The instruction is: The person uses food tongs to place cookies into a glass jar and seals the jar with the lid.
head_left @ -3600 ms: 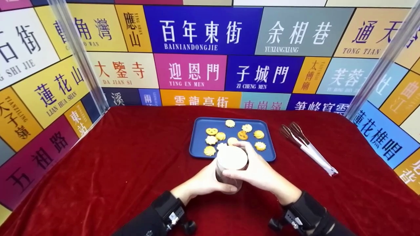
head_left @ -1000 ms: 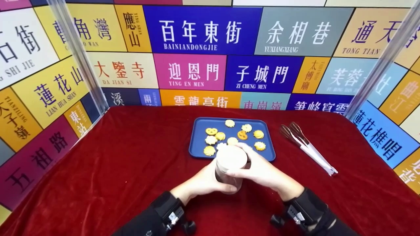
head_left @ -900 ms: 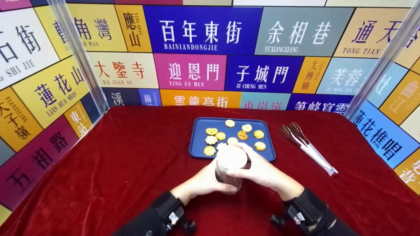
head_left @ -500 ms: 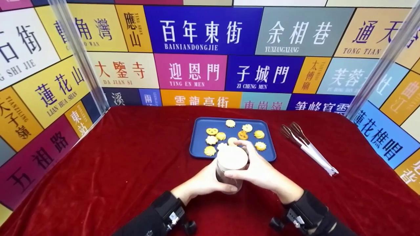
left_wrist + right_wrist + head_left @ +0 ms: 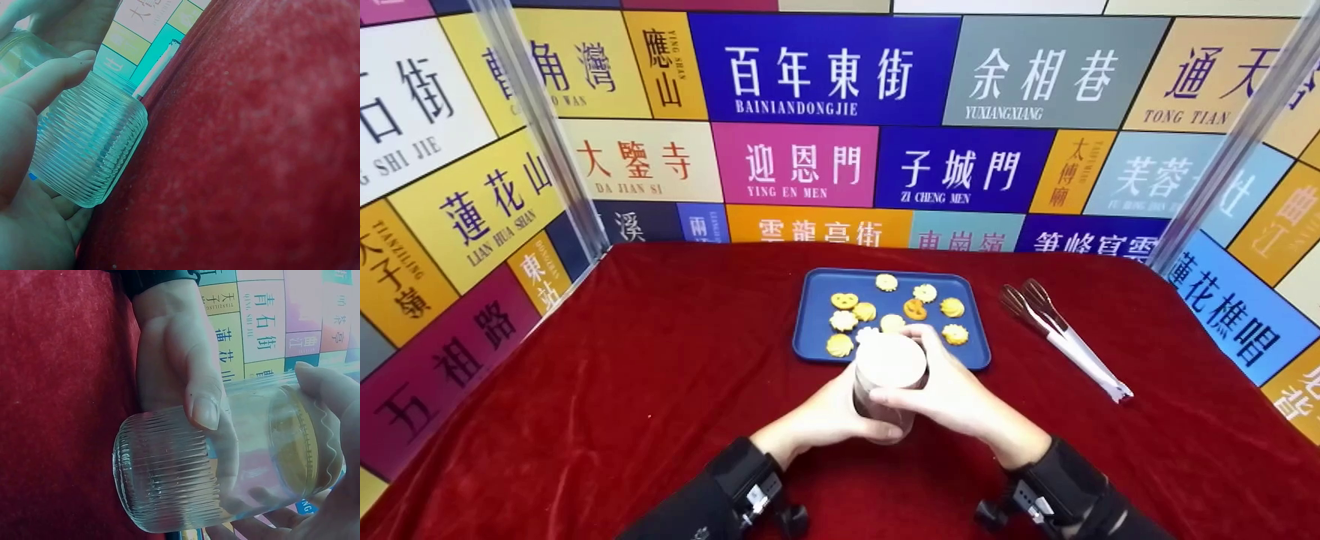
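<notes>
The left hand (image 5: 826, 414) gripped the body of a clear glass jar (image 5: 169, 469), ribbed toward its base, while the right hand (image 5: 956, 394) grasped its white lid (image 5: 891, 360). The jar was upright, long axis near vertical, lid upward, by the near edge of the blue tray (image 5: 817, 289); whether it touched the table (image 5: 697, 337) could not be told. Cookies (image 5: 844, 321) lay on the tray, tongs (image 5: 1081, 356) toward the table's right edge.

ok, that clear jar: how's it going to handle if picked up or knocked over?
The jar looks like clear glass, so likely stiff and breakable. Its smooth upper wall may slip, though the ribbed lower part should help grip. With that cylindrical body, it would probably roll if tipped onto its side.
</notes>
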A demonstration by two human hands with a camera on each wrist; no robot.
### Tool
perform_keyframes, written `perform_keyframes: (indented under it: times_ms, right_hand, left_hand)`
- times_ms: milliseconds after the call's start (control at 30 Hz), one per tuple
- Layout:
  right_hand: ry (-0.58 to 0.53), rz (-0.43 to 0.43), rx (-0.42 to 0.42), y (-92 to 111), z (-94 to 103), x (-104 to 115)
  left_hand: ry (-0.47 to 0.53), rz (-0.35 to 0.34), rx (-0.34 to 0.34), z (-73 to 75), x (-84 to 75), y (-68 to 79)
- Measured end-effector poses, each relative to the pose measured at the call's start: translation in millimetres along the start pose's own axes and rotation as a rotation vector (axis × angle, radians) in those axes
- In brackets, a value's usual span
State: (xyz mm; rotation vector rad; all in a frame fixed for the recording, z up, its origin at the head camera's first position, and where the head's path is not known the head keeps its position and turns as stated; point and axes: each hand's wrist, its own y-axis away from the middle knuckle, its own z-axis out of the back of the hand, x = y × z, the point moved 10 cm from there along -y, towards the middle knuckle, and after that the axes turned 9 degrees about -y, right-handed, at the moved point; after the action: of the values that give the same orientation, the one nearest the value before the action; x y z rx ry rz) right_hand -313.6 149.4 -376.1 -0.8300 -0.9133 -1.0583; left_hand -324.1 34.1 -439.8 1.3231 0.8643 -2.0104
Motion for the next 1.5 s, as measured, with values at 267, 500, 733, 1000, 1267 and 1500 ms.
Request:
perform_keyframes:
  times_ms: [267,500,733,1000,1267,1500]
  right_hand:
    - [-0.075,0.034,0.093,-0.5,0.1,1.5]
    - [-0.164,0.018,0.171,-1.0,0.1,-1.8]
    - [-0.117,0.083,0.155,-1.2,-2.3,5.9]
    - [-0.037,0.057,0.025,-1.5,-0.9,2.4]
    - [0.0,0.023,0.003,-1.5,-0.7,-0.7]
    - [-0.019,0.055,0.049,-0.9,-0.7,1.5]
  left_hand:
    - [0.002,-0.004,-0.004,-0.3,-0.7,0.2]
    - [-0.028,0.007,-0.015,1.3,-0.2,0.5]
    - [-0.005,-0.003,0.008,-0.7,-1.2,1.1]
    - [0.013,-0.005,0.019,-1.2,-2.3,1.0]
    - [0.008,-0.005,0.011,-1.3,-1.4,0.5]
    - [-0.002,-0.006,0.006,-0.9,-1.5,0.2]
